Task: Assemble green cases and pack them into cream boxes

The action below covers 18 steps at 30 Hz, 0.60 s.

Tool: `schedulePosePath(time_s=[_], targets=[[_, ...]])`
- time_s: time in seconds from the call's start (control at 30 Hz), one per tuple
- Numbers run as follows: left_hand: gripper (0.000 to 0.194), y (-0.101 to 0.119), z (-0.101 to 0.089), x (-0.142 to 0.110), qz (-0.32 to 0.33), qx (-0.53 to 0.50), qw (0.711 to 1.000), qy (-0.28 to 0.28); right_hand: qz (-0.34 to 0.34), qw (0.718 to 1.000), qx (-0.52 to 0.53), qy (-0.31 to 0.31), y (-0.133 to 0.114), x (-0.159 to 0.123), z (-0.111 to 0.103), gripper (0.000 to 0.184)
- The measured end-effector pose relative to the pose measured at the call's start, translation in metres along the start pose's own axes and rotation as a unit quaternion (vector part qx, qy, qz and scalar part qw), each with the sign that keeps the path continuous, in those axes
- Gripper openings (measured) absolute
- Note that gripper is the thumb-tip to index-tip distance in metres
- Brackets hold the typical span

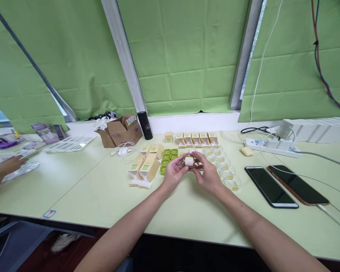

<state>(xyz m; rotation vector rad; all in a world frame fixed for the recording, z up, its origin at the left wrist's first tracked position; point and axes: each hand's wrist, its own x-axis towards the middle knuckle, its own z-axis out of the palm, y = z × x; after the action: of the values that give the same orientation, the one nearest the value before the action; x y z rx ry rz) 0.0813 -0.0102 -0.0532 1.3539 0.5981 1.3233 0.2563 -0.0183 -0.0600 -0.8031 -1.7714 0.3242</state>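
My left hand [174, 173] and my right hand [207, 174] meet over the middle of the pale green table [87, 189]. Together they pinch a small white rounded piece in a dark yellow-edged frame [189, 161], fingers curled around its sides. Just behind the hands lie several green plastic trays [167, 156]. To the right are several clear plastic shells [228, 173]. Folded tan cartons [144, 170] lie to the left, and a row of upright small cartons [197, 139] stands further back.
Two phones [272, 187] lie at the right, one on a cable. A white power strip [272, 147] sits behind them. A black cylinder [144, 125] and an open cardboard box [121, 130] stand at the back. Another person's hand [5, 166] rests at the far left.
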Motion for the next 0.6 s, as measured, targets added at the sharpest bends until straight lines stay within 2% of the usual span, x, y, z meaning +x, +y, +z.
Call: schedulePosePath(time_s=[0.17, 0.33, 0.5, 0.6], targets=[[0.08, 0.002, 0.001, 0.0, -0.01, -0.004, 1.0, -0.009, 0.072, 0.996, 0.059, 0.013, -0.003, 0.003, -0.003, 0.048], [0.082, 0.006, 0.002, -0.003, -0.014, 0.039, 0.999, -0.017, 0.122, 0.986, 0.114, 0.018, -0.004, 0.006, -0.006, 0.043], [0.068, 0.004, -0.004, -0.002, 0.021, 0.113, 0.993, 0.007, 0.189, 0.955, 0.227, 0.034, -0.004, 0.01, -0.004, 0.045], [0.058, 0.002, -0.007, -0.001, 0.085, 0.208, 0.973, 0.046, 0.225, 0.928, 0.292, 0.045, -0.005, 0.012, -0.003, 0.05]])
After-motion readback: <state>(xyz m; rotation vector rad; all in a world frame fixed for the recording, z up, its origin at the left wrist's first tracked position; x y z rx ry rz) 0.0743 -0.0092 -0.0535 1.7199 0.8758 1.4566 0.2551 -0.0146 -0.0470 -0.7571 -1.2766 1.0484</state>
